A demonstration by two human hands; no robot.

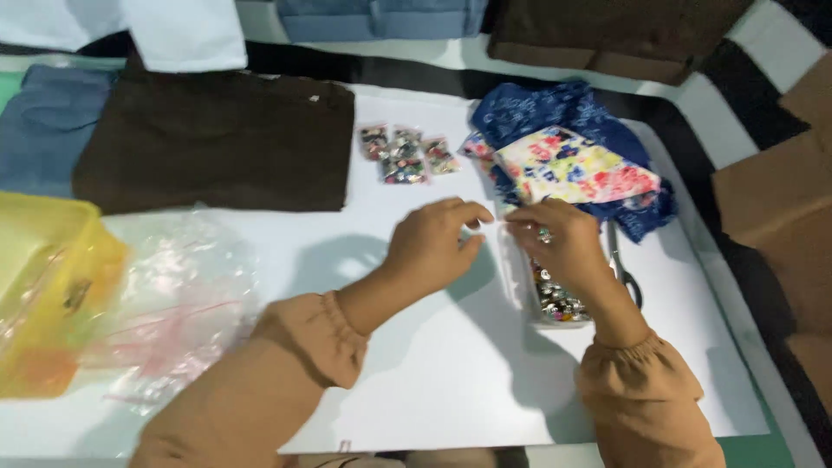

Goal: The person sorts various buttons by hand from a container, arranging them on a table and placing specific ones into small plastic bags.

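1. Head view, far left: a yellow translucent plastic box (43,286) sits beside crumpled clear plastic bags (186,303).
2. Behind lies a folded dark brown cloth (217,143).
3. Left hand (429,247) and right hand (563,243) meet on the white sheet (433,364), fingers pinched on the top of a clear plastic bag of small beads (555,299).
4. Three small bead packets (406,154) lie behind.
5. Floral fabric on blue cloth (572,160) lies right, scissors (624,269) just beside.
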